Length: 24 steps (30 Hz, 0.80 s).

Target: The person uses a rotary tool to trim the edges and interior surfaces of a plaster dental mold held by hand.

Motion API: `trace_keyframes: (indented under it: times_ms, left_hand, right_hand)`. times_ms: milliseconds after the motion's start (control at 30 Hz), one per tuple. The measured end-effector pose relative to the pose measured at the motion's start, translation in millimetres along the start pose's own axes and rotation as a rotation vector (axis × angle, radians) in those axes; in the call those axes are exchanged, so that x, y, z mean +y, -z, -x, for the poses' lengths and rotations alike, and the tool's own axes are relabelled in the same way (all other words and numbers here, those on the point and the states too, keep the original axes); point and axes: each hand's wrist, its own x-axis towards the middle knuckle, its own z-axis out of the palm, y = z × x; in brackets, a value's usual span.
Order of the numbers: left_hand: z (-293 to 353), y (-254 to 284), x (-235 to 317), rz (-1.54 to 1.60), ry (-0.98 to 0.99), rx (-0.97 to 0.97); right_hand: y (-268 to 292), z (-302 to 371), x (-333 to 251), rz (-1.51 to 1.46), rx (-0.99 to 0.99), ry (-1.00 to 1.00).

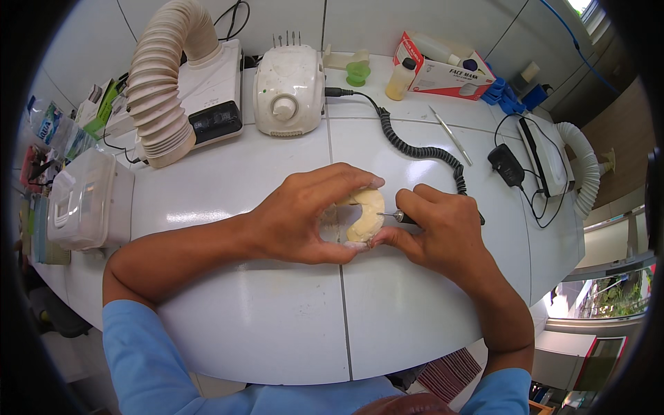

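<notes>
Above the middle of the white table, my left hand (299,213) grips a pale yellow, horseshoe-shaped plaster dental cast (372,205) between thumb and fingers. White dust coats those fingertips. My right hand (446,228) is closed around a dark rotary handpiece (405,217), most of it hidden by the fingers. Its thin metal bur points left and meets, or nearly meets, the cast's outer edge. The right thumb rests at the cast's lower edge, near the left thumb. A coiled black cord (415,149) runs from behind the right hand to the white motor control box (289,90).
Several burs stand atop the control box. A ribbed suction hose (155,90) and a clear plastic bin (93,197) stand left. At the back are a green cup (357,72), a small bottle (400,79) and a mask box (449,72). A slim metal tool (451,135) and a power adapter (507,164) lie right.
</notes>
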Motion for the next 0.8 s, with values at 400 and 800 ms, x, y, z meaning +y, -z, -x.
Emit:
trace_keyframes:
  times_ms: [400,800]
  left_hand:
    - [-0.4,0.5,-0.6,0.002,0.010,0.009]
    - [-0.4,0.4,-1.6,-0.006,0.006,0.015]
  right_hand:
    - [-0.4,-0.3,1.1,-0.015,0.002,-0.008]
    - [-1.3,0.1,2.2,-0.019,-0.017,-0.008]
